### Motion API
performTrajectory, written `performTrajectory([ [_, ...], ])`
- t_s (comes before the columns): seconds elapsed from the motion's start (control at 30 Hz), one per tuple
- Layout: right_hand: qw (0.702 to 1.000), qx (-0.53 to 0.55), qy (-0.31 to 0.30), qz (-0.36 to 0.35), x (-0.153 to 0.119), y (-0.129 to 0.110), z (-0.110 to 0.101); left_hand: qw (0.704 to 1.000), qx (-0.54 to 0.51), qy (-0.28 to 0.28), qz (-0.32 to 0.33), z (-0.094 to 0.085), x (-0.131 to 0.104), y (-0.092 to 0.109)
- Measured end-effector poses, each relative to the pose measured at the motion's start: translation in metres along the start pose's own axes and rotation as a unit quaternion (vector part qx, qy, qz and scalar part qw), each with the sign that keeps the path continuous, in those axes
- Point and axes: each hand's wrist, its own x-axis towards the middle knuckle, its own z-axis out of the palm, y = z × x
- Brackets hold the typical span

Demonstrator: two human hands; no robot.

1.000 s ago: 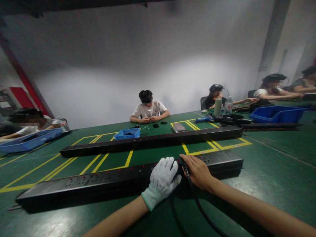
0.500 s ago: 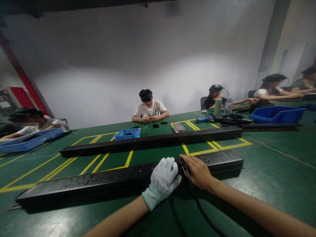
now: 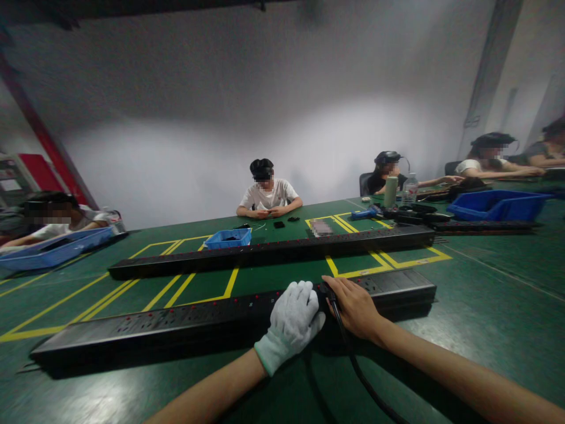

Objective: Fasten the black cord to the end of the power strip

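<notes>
A long black power strip (image 3: 176, 324) with red switches and sockets lies across the green table in front of me. My left hand (image 3: 295, 321), in a white glove, rests over the strip's middle with its fingers wrapped onto it. Just to its right, my bare right hand (image 3: 355, 306) has its fingers closed round a black plug (image 3: 327, 292) at the strip's top face. From the plug a black cable (image 3: 359, 371) runs down toward the bottom edge of the view. The plug's contact with the sockets is hidden.
Behind lies a second long black strip (image 3: 273, 252). Beyond it are a small blue tray (image 3: 228, 238) and a blue tool (image 3: 364, 214). Larger blue bins stand left (image 3: 57, 250) and right (image 3: 497, 206). Several people sit round the table (image 3: 485, 330).
</notes>
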Motion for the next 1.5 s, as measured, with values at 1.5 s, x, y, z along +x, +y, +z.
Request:
performTrajectory([
  [1.5,1.0,-0.003,-0.002,-0.003,0.0,0.001,0.001,0.993,-0.041,0.102,0.048,0.001,0.002,-0.01],
])
